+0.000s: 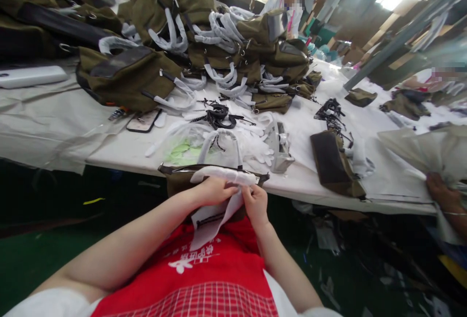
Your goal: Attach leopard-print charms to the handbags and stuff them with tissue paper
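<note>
An olive bag [178, 180] with a dark zipped top edge stands at the table's front edge, against my body. One of its handles, wrapped in white, rises behind the opening. My left hand [215, 190] is closed on a white wrapping sheet [209, 234] at the bag's front. Close beside it, my right hand [256, 202] pinches the upper part of the same sheet, which hangs down over the red apron. A padded white roll [222, 175] lies across the bag's top just above both hands.
Olive bags [124, 76] with wrapped handles are piled at the back. Nearer are a phone [143, 121], black cords [221, 115], a metal holder [280, 146] and another bag [333, 163]. A person's hand [443, 193] is at the right edge; more people stand behind.
</note>
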A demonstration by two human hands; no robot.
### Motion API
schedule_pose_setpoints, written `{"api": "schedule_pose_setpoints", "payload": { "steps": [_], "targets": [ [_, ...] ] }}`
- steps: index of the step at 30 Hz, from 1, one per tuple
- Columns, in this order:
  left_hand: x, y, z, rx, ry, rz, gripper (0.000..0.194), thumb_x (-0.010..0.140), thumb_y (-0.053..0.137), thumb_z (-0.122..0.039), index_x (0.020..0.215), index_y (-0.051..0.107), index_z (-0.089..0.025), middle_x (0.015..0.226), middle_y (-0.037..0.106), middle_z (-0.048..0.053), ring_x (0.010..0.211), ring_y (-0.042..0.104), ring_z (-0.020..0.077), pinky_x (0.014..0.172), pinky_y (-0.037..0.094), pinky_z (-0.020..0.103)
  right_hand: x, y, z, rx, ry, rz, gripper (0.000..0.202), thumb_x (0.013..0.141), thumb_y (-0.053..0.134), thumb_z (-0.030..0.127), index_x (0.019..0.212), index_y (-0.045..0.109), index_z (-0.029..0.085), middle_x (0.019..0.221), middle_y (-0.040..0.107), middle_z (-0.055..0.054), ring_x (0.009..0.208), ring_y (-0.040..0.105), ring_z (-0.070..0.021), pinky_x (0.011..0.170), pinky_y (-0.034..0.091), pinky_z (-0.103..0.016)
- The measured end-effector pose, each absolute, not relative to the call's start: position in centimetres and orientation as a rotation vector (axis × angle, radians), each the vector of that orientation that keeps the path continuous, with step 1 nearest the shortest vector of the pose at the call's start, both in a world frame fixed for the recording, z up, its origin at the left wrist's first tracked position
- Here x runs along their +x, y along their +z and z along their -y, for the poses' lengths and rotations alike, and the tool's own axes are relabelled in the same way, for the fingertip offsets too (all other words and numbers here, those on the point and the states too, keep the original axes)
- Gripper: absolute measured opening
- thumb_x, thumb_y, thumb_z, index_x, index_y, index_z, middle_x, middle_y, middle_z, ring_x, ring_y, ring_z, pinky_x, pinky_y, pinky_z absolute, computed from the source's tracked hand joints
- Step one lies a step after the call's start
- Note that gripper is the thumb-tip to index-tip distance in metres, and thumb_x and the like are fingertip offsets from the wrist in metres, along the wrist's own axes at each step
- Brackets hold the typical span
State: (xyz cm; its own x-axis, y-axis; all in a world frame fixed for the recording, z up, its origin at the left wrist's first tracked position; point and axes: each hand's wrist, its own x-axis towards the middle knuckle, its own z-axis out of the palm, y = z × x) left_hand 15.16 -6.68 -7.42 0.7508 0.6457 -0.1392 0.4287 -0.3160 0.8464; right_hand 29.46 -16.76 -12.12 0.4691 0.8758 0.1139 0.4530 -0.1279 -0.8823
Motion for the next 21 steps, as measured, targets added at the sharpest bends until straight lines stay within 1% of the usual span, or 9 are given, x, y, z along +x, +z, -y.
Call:
{"api": "schedule_pose_setpoints", "payload": {
  "steps": [3,5,8,10,12,14,16,19,21],
  "targets": [
    [14.3,-7.2,6.1,2.146,0.185,-0.897,0.026,0.086,0.052,-0.033,0.071,0.067,-0.018,0.069,0.068,0.003,0.067,0.06,0.0186,0.064,0.042,0.027,29.6,-11.6,15.1,-1.719,0.663,1.126,0.041,0.082,0.053,0.044,0.051,0.047,0.017,0.049,0.037,0.005,0.049,0.034,-0.0092,0.047,0.027,-0.022],
    [13.5,-6.7,5.8,2.245,0.19,-0.933,0.034,0.09,0.047,-0.034,0.069,0.067,-0.018,0.069,0.067,0.004,0.068,0.06,0.0182,0.063,0.04,0.027,29.4,-11.3,14.4,-1.759,0.678,1.15,0.04,0.08,0.055,0.045,0.052,0.051,0.017,0.048,0.04,0.004,0.047,0.036,-0.0095,0.046,0.028,-0.022],
    [12.9,-5.9,5.9,2.32,0.265,-1.053,0.037,0.093,0.043,-0.037,0.076,0.07,-0.018,0.081,0.069,0.008,0.077,0.062,0.0211,0.067,0.041,0.029,28.9,-11.1,13.7,-1.876,0.551,1.214,0.038,0.079,0.057,0.044,0.053,0.057,0.017,0.048,0.046,0.003,0.047,0.04,-0.0105,0.048,0.03,-0.023],
    [13.2,-5.7,6.2,2.297,0.291,-1.143,0.038,0.094,0.041,-0.037,0.077,0.07,-0.018,0.082,0.07,0.008,0.078,0.064,0.0224,0.067,0.042,0.03,28.5,-11.1,13.4,-1.922,0.473,1.242,0.035,0.079,0.057,0.043,0.055,0.06,0.017,0.05,0.051,0.002,0.049,0.043,-0.0112,0.051,0.032,-0.023],
    [13.8,-5.8,6.4,2.224,0.333,-1.139,0.032,0.093,0.042,-0.033,0.085,0.07,-0.018,0.084,0.072,0.008,0.079,0.065,0.0223,0.069,0.044,0.03,28.2,-11.2,13.1,-1.931,0.448,1.24,0.034,0.078,0.057,0.043,0.055,0.06,0.018,0.05,0.051,0.003,0.049,0.043,-0.0112,0.051,0.032,-0.023],
    [14.5,-6.3,6.6,2.143,0.382,-1.075,0.026,0.091,0.045,-0.026,0.1,0.067,-0.018,0.09,0.073,0.007,0.083,0.067,0.0219,0.074,0.047,0.03,28.1,-11.4,12.9,-1.921,0.461,1.222,0.033,0.078,0.056,0.041,0.053,0.057,0.018,0.048,0.048,0.004,0.048,0.04,-0.0107,0.05,0.03,-0.023],
    [15.2,-6.8,6.8,2.096,0.406,-1.032,0.03,0.089,0.045,-0.022,0.113,0.062,-0.016,0.097,0.072,0.009,0.09,0.067,0.0232,0.081,0.048,0.031,28.2,-11.5,12.8,-1.899,0.493,1.211,0.033,0.078,0.056,0.04,0.053,0.055,0.018,0.047,0.046,0.005,0.047,0.039,-0.0105,0.049,0.029,-0.022],
    [15.7,-7.5,6.9,2.048,0.382,-1.034,0.033,0.09,0.04,-0.022,0.116,0.057,-0.011,0.106,0.07,0.015,0.102,0.065,0.0268,0.09,0.048,0.037,28.3,-11.5,12.8,-1.875,0.549,1.213,0.033,0.081,0.053,0.041,0.056,0.055,0.019,0.05,0.048,0.004,0.049,0.04,-0.0112,0.051,0.031,-0.022],
    [15.7,-7.6,6.8,1.99,0.371,-1.015,0.035,0.088,0.039,-0.021,0.118,0.054,-0.01,0.111,0.067,0.017,0.108,0.063,0.0277,0.095,0.046,0.039,28.3,-11.4,12.7,-1.862,0.591,1.24,0.036,0.085,0.049,0.043,0.06,0.057,0.019,0.053,0.051,0.003,0.051,0.042,-0.012,0.053,0.033,-0.023]
  ]
}}
